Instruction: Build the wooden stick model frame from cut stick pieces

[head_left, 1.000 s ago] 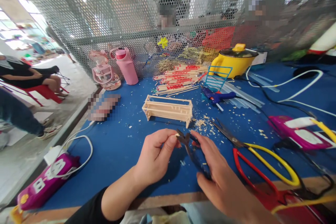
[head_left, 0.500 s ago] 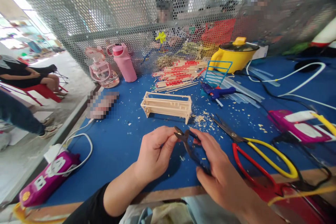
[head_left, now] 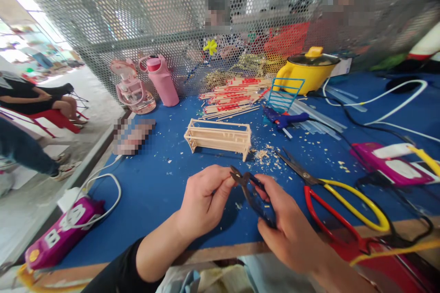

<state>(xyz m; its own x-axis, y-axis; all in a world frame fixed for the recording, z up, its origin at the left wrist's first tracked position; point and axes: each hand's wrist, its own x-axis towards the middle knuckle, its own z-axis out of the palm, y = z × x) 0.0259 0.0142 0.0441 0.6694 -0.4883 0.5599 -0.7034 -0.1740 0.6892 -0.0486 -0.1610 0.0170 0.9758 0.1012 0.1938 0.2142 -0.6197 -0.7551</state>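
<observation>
My right hand is wrapped round the dark handles of a pair of cutting pliers, whose jaws point up and left. My left hand is closed in a pinch of thumb and fingertips right at the jaws. A tiny pale bit shows between the jaws; what the left fingers hold is mostly hidden. Beyond both hands stands a small rack of thin wooden sticks, touched by neither. Pale wood chips lie by its right end.
Large scissors with red and yellow handles lie right of my hands. Further back are a blue glue gun, clear glue sticks, bundled wooden sticks and a yellow pot. A purple power strip sits at left.
The fingers of my right hand have drawn in and the pliers' handles look slightly closer together. My left hand has barely moved. The rack and the tools lie as before.
</observation>
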